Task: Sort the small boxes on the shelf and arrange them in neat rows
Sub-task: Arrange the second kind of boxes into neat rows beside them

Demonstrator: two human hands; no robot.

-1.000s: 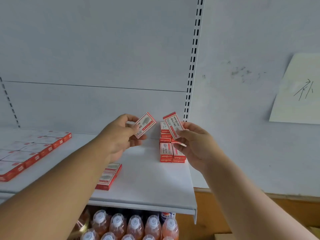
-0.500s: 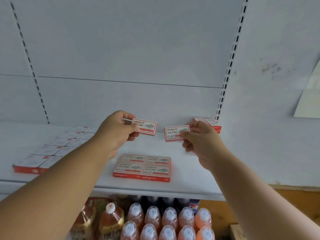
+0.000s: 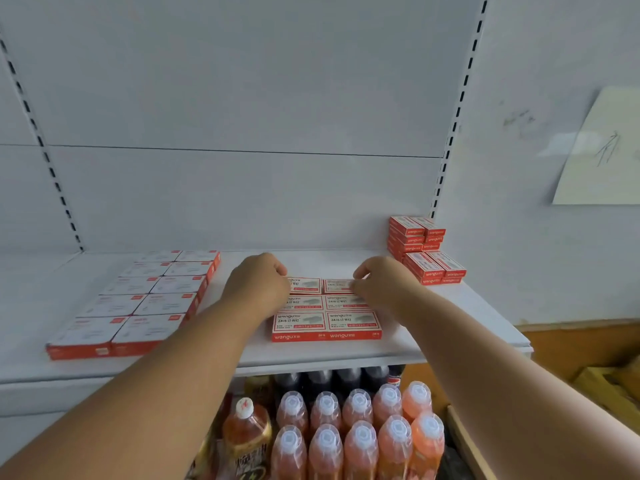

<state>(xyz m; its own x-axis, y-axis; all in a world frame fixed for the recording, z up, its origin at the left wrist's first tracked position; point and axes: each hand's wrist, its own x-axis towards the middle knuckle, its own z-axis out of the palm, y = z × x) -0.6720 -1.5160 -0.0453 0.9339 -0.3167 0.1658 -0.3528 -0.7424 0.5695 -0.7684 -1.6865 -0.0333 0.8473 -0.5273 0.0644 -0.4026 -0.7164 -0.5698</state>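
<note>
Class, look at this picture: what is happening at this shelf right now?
A person is laying small red-and-white cardboard boxes flat on a white metal shelf. The left hand and right hand each set a box behind a two-wide block. More boxes wait in a stack at right.

On the shelf (image 3: pixel 433 341) we see three groups of boxes: a flat block (image 3: pixel 138 299) at left, a small grid (image 3: pixel 325 313) in the middle near the front edge, and a stack (image 3: pixel 420 247) at right against the back wall. Our left hand (image 3: pixel 258 282) and right hand (image 3: pixel 381 278) rest on the grid's rear row. Bottles (image 3: pixel 360 431) stand below the shelf.
</note>
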